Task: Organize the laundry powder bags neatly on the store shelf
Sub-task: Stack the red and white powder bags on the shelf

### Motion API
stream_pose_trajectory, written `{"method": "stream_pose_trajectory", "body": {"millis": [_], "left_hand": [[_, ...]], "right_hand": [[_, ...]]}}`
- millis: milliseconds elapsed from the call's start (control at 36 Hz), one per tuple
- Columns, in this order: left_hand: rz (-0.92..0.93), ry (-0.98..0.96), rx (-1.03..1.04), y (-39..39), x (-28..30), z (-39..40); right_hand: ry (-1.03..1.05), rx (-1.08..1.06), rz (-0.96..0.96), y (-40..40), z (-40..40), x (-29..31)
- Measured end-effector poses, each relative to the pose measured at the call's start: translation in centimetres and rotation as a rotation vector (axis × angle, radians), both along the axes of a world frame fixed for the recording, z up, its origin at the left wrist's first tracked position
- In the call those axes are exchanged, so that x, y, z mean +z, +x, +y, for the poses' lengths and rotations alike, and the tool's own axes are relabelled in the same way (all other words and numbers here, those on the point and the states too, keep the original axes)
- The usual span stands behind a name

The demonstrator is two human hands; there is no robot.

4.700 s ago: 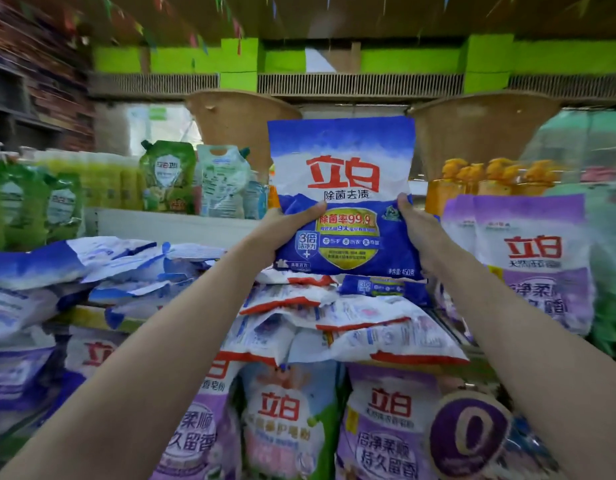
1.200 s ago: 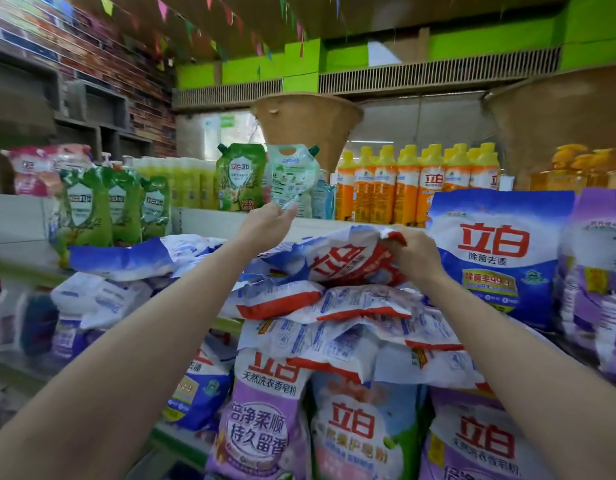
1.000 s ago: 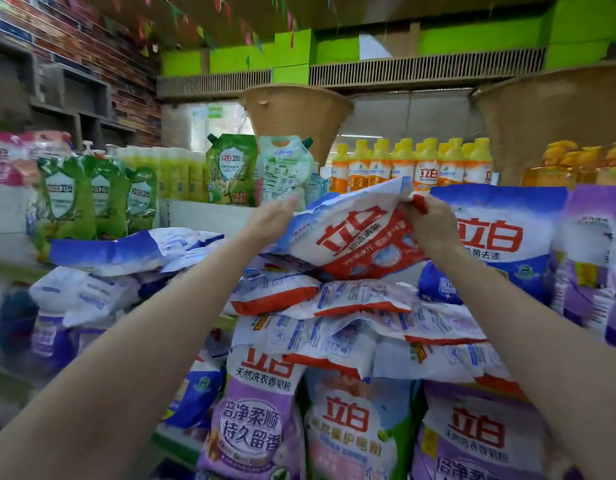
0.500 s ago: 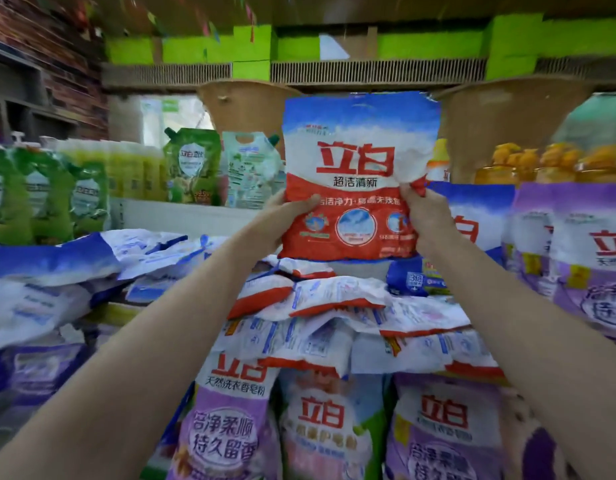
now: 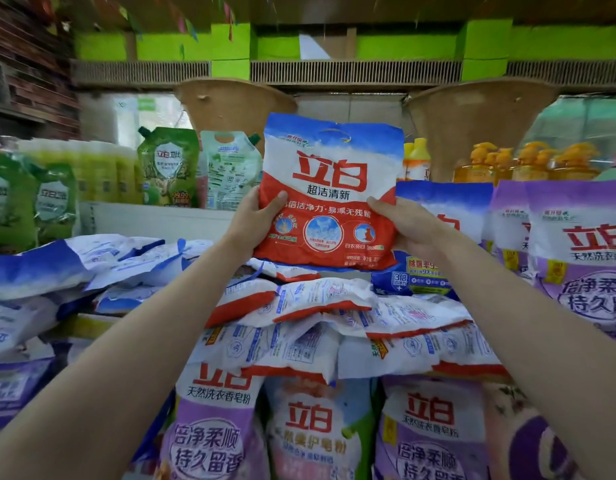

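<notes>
Both hands are holding a red bag (image 5: 329, 199) upright at the centre of the view, just above a heap of flat bags (image 5: 327, 317). The left hand (image 5: 256, 220) is gripping the bag's 9 o'clock edge with the thumb curled over the front; the right hand (image 5: 408, 226) is gripping the 3 o'clock edge the same way. The fingers of both grips are lying behind the bag, out of sight.

As a judgement, the job is standing somewhere in the middle. At 3 o'clock a blue bag (image 5: 434, 237) and purple bags (image 5: 573, 251) are already standing upright and facing front, which looks like finished work. Left to do: the red bag is not yet set down, the heap under it is still lying flat and crooked, and at 9 o'clock a second pile of blue bags (image 5: 67, 268) is sprawling on the shelf (image 5: 150, 220). The lower row of bags (image 5: 310, 431) at 6 o'clock is standing fairly straight.

Hard to make out: whether the red bag's bottom edge is touching the heap or hanging just above it, how many bags the heap is holding, and how far the shelf is running beyond the 3 and 9 o'clock edges, where bags are being cut off. The blue bag is partly hiding behind the right hand.
</notes>
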State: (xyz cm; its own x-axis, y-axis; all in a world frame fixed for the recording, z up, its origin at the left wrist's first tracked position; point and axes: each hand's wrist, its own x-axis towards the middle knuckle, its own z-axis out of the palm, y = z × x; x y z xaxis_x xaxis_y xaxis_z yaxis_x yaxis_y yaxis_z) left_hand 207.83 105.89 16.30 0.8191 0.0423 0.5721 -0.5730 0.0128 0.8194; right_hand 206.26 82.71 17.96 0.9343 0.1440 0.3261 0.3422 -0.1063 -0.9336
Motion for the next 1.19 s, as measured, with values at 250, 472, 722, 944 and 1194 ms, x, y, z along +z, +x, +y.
{"method": "stream_pose_trajectory", "body": {"millis": [250, 472, 722, 944, 1194], "left_hand": [[0.005, 0.051, 0.149, 2.3, 0.3, 0.2], [0.164, 0.213, 0.207, 6.5, 2.3, 0.7], [0.247, 0.525, 0.367, 11.7, 3.0, 0.6], [0.395, 0.398, 0.286, 15.9, 2.3, 0.6], [0.343, 0.408, 0.295, 17.6, 1.2, -0.9]], "right_hand": [[-0.071, -0.002, -0.041, 1.9, 0.5, 0.0], [-0.113, -0.266, -0.156, 5.3, 1.1, 0.8], [-0.370, -0.562, -0.114, 10.6, 1.3, 0.5], [-0.601, -0.679, -0.056, 13.0, 2.5, 0.0], [-0.779, -0.753, -0.058, 14.3, 2.4, -0.8]]}}
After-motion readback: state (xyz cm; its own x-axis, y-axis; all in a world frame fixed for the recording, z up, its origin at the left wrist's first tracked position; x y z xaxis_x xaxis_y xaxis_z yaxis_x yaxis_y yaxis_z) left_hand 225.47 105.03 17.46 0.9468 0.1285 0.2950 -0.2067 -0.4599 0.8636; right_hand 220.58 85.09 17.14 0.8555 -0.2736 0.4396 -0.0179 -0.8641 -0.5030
